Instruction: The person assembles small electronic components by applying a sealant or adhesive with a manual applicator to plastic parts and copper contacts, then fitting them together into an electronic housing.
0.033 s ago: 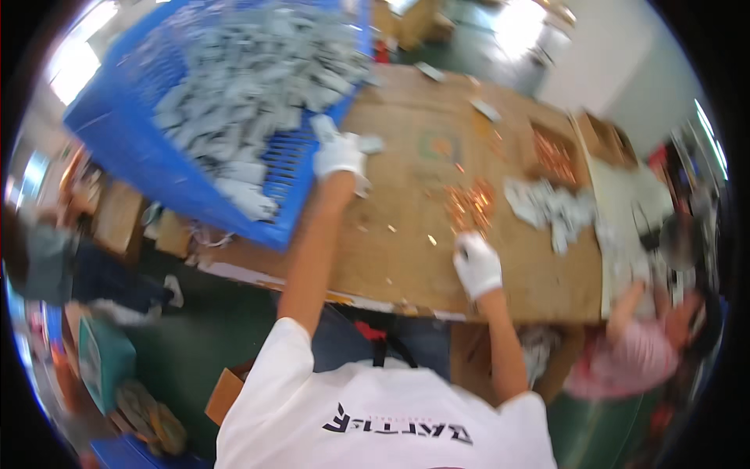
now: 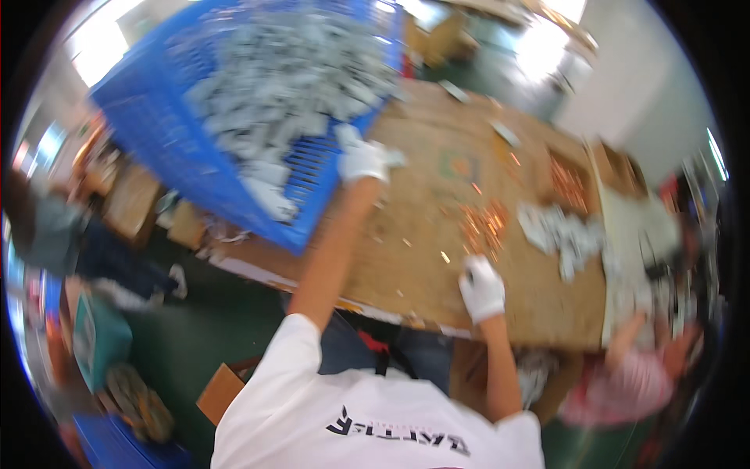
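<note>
Two gloved hands are seen over a brown desk (image 2: 437,258) covered with cardboard, set in a workroom with a green floor (image 2: 226,328) and bright glare from windows at the upper edges. Much is blurred by motion, and straight edges are bent near the rim of the view. The left hand (image 2: 363,160), in a white glove, is laid on the edge of a large blue plastic crate (image 2: 164,148) that is tilted at the desk's left end; whether its fingers are clenched round the rim cannot be told. The crate is filled with a heap of small grey parts (image 2: 289,78), too smeared to be identified. The right hand (image 2: 482,289), also gloved, is rested near the desk's front edge, loosely curled, with nothing plainly grasped. Just beyond it, a scatter of small copper-coloured pieces (image 2: 484,223) is spread on the desk. Further right, a loose pile of grey parts (image 2: 562,230) is seen, and a shallow cardboard tray of copper pieces (image 2: 566,184). Another person in a pink top (image 2: 617,391) is partly cut off at lower right.
</note>
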### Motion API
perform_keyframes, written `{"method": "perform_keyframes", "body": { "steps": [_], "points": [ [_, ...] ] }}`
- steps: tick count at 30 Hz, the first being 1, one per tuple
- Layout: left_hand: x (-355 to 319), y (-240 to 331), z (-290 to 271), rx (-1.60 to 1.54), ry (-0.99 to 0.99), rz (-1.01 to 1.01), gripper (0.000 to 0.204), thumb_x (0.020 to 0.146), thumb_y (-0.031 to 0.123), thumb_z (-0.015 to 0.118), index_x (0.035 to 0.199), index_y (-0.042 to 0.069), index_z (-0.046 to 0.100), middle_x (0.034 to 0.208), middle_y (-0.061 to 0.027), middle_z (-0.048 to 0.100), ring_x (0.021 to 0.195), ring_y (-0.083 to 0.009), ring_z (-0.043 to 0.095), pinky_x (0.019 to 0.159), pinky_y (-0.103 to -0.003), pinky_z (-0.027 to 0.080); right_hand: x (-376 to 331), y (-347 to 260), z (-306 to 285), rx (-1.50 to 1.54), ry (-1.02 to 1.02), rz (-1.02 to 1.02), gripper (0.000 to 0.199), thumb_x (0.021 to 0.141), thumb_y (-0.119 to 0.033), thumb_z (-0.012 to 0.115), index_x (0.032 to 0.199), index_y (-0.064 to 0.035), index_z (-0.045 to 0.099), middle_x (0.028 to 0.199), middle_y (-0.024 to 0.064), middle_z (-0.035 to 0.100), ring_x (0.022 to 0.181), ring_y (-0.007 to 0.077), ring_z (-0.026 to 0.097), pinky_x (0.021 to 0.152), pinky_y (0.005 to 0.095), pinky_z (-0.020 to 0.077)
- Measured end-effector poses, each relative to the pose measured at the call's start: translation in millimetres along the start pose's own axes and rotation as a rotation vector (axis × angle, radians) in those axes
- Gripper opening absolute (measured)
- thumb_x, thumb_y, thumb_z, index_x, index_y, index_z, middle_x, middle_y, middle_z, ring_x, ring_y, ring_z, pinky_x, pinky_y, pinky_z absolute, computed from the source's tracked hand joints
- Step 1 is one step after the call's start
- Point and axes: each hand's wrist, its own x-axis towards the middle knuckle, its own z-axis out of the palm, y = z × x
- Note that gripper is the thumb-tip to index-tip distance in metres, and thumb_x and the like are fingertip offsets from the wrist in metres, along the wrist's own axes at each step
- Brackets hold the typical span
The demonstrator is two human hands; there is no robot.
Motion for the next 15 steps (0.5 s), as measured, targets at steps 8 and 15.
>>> {"method": "perform_keyframes", "body": {
  "steps": [8,15],
  "points": [
    [-5.8,46.2,30.2,0.323,0.166,0.245,0.018,0.089,0.02,0.056,0.096,0.023,0.071,0.103,-0.0035,0.064,0.101,-0.0223,0.062,0.08,-0.037,0.052,-45.7,-34.5,-4.4,0.02,0.196,0.01,0.022,0.068,0.0,0.06,0.087,-0.0116,0.059,0.089,0.0074,0.059,0.068,0.0304,0.061,0.059,0.0391,0.0498],
    [-9.5,-2.5,52.6,-0.219,0.498,0.517,0.011,0.077,0.017,0.061,0.073,0.021,0.071,0.086,-0.0078,0.063,0.088,-0.0274,0.062,0.072,-0.038,0.051,-36.9,-32.3,-5.3,-0.007,0.136,-0.031,0.026,0.069,-0.002,0.061,0.092,-0.0134,0.058,0.09,0.0068,0.059,0.067,0.0306,0.062,0.059,0.0402,0.0502]
  ]
}}
